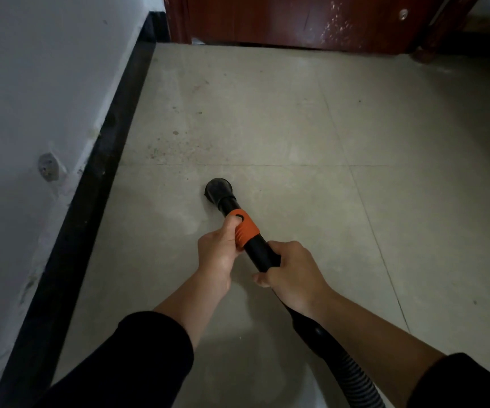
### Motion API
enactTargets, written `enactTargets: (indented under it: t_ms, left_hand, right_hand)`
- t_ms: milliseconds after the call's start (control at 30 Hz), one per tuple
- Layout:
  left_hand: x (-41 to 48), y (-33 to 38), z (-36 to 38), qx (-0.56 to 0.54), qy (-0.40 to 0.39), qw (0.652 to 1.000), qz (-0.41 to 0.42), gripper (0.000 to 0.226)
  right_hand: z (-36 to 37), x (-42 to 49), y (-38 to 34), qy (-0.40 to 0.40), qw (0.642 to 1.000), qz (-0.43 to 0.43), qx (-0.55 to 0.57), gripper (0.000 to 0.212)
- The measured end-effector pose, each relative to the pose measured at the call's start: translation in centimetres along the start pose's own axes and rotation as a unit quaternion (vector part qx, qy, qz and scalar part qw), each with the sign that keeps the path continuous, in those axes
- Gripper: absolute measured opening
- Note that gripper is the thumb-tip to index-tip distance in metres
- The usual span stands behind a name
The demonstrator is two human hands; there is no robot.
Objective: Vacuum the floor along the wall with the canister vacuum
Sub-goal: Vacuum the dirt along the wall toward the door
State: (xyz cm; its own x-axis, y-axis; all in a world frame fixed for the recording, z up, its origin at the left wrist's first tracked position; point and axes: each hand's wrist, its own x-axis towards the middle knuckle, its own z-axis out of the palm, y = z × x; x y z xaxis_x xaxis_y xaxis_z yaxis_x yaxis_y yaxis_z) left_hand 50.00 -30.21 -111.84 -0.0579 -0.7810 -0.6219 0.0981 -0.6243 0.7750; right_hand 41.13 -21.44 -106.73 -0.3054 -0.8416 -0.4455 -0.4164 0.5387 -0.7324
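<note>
A black vacuum wand (260, 251) with an orange collar (246, 228) points down and away from me. Its round black nozzle (218, 189) touches the grey tiled floor (267, 119), roughly a tile's width right of the wall. My left hand (218, 254) grips the wand at the orange collar, thumb on top. Just behind it, my right hand (292, 272) grips the black tube. The ribbed black hose (346, 366) runs back under my right forearm and leaves at the bottom edge. The canister itself is out of view.
A white wall (32, 98) with a black skirting board (96, 184) runs along the left. A small round fitting (49, 166) sticks out of the wall. A dark red wooden door (311, 22) closes off the far end. Specks of dirt (176, 148) lie ahead of the nozzle.
</note>
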Motion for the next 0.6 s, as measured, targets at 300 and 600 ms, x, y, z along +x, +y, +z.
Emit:
enactTargets:
  t_ms: [300,600]
  left_hand:
    - [-0.5,-1.4,3.2,0.019,-0.036,0.999,-0.01,0.026]
    - [-1.3,-2.2,6.1,0.047,-0.059,0.997,-0.018,0.028]
  right_hand:
    - [-2.2,-0.6,2.6,0.035,0.999,0.017,0.007,0.012]
    - [-4.6,-1.3,4.6,0.057,0.998,0.03,0.003,0.01]
